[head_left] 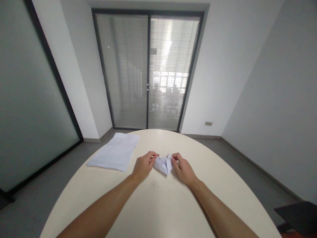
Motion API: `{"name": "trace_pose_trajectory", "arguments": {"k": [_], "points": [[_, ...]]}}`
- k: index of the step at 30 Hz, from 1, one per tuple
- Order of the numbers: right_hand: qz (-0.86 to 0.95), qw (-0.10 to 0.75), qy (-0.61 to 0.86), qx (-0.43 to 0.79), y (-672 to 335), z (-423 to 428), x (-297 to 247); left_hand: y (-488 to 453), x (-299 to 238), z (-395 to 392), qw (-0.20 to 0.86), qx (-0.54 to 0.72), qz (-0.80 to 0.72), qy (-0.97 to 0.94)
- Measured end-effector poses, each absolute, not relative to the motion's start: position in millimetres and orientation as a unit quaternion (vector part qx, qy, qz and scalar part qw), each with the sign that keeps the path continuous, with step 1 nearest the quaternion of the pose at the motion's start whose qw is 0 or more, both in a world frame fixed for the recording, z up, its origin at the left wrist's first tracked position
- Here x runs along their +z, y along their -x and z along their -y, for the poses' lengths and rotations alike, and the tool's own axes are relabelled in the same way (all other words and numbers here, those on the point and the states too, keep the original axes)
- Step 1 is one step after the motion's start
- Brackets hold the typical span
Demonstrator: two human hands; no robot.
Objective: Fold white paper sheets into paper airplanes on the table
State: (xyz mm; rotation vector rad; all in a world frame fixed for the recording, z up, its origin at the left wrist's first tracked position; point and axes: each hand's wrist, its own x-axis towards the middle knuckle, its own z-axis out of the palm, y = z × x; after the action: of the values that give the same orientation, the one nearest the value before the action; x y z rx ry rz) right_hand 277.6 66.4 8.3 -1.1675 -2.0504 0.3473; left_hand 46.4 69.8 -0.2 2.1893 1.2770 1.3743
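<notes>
Between my two hands is a small piece of folded white paper, with several creased flaps and a point directed toward me. My left hand pinches its left corner between thumb and fingers. On the opposite side, my right hand grips the right edge with thumb and forefinger. The paper is held just over or against the tabletop; I cannot tell which. Part of each outer edge is hidden by my fingertips.
A stack of white paper sheets lies at the left of the round cream table. Beyond the table's far edge stands a glazed partition with blinds. A dark chair part shows at lower right.
</notes>
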Motion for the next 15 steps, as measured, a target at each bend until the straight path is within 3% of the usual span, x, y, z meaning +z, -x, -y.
{"name": "trace_pose_trajectory", "arguments": {"k": [15], "points": [[0.741, 0.438, 0.477, 0.176, -280.3, -74.0, 3.1, -44.7, -6.9, -77.5, 0.149, 0.481, -0.490, -0.711]]}}
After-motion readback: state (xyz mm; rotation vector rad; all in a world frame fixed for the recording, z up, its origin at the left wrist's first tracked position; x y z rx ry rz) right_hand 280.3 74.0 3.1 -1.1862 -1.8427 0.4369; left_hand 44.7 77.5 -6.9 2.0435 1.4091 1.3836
